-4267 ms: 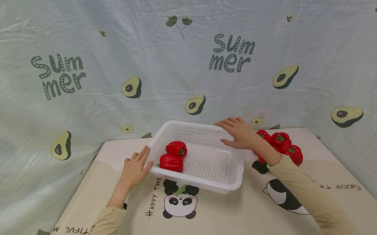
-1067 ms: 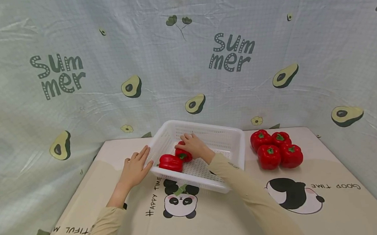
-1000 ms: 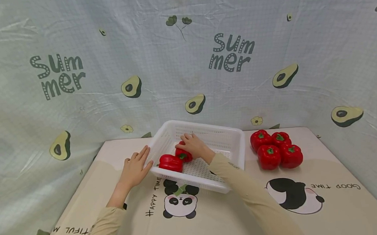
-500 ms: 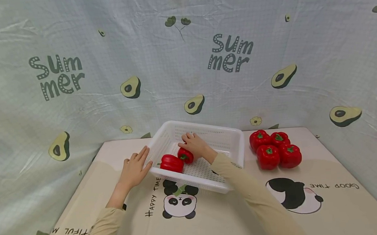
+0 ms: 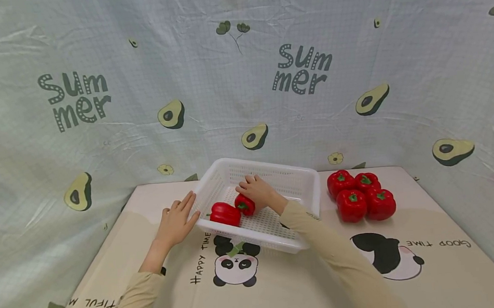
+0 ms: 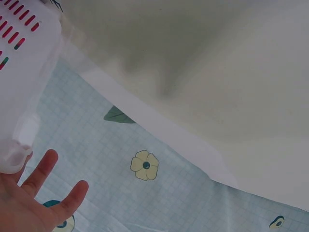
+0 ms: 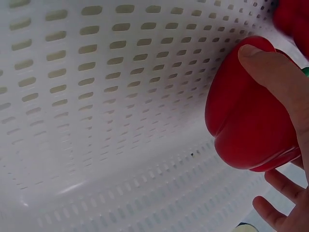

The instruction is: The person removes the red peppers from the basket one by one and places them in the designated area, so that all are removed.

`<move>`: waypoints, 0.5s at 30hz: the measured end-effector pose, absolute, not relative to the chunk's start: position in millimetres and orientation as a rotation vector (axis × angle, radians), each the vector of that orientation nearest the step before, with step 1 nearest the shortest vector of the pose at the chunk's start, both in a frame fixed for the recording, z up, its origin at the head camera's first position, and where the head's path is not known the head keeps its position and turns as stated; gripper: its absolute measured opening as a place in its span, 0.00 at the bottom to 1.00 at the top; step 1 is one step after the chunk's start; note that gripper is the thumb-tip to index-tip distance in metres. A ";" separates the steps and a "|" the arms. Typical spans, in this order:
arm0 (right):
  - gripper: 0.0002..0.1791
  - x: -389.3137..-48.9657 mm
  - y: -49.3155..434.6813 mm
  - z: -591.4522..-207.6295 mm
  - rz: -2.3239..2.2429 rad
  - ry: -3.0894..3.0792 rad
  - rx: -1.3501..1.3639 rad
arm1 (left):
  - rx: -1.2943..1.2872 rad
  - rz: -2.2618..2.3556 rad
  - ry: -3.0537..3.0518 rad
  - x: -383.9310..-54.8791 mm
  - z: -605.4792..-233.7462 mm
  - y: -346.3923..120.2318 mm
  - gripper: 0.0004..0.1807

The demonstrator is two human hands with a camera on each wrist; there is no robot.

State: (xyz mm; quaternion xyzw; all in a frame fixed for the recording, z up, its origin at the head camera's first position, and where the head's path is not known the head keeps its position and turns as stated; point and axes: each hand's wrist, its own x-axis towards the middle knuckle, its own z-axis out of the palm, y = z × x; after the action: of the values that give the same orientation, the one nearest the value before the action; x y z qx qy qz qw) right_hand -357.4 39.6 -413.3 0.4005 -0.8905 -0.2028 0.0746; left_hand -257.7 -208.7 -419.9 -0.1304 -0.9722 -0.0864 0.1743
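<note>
A white perforated plastic basket stands on the table with two red bell peppers inside. My right hand reaches into it and grips the right-hand bell pepper, whose green stem end faces me. In the right wrist view the thumb lies across this red pepper, near the basket's perforated inside. The other bell pepper lies on its side close by, to the left. At the basket's left end, my left hand rests with extended fingers against the outside; the left wrist view shows these fingers spread.
Several red bell peppers stand clustered on the table, right of the basket. Panda drawings and lettering decorate the pale tablecloth. A hanging cloth with avocado prints closes off the back and sides.
My right hand has left the basket's far right rim and taken hold of the inner bell pepper. That pepper has shifted right and slightly nearer, its stem end turning. The left hand stays put.
</note>
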 end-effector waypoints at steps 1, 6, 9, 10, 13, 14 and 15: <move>0.45 -357.0 40.2 -412.8 -0.604 -2.675 1.208 | -0.369 -0.247 -2.756 -257.5 -419.7 -208.5 0.30; 0.45 -355.1 43.4 -408.4 -0.575 -2.677 1.248 | -0.369 -0.248 -2.757 -257.7 -419.1 -208.6 0.30; 0.44 -353.7 45.8 -404.6 -0.512 -2.672 1.288 | -0.371 -0.247 -2.760 -258.3 -419.5 -209.0 0.30; 0.43 -353.0 46.5 -403.0 -0.492 -2.669 1.302 | -0.371 -0.247 -2.761 -258.4 -419.6 -209.0 0.30; 0.41 -351.8 48.3 -399.8 -0.441 -2.654 1.352 | -0.371 -0.246 -2.766 -258.4 -419.9 -209.0 0.30; 0.40 -351.2 48.9 -398.6 -0.428 -2.652 1.366 | -0.370 -0.245 -2.767 -258.4 -420.0 -208.9 0.30; 0.40 -350.6 49.4 -397.4 -0.415 -2.647 1.376 | -0.369 -0.245 -2.769 -258.4 -420.0 -208.9 0.30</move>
State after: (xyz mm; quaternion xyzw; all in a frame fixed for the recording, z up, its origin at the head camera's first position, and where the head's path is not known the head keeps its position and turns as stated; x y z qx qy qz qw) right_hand -350.6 49.4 -397.4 0.4560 -0.8769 -0.1375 0.0648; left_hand -258.4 -208.9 -420.0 -0.1298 -0.9734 -0.0861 0.1681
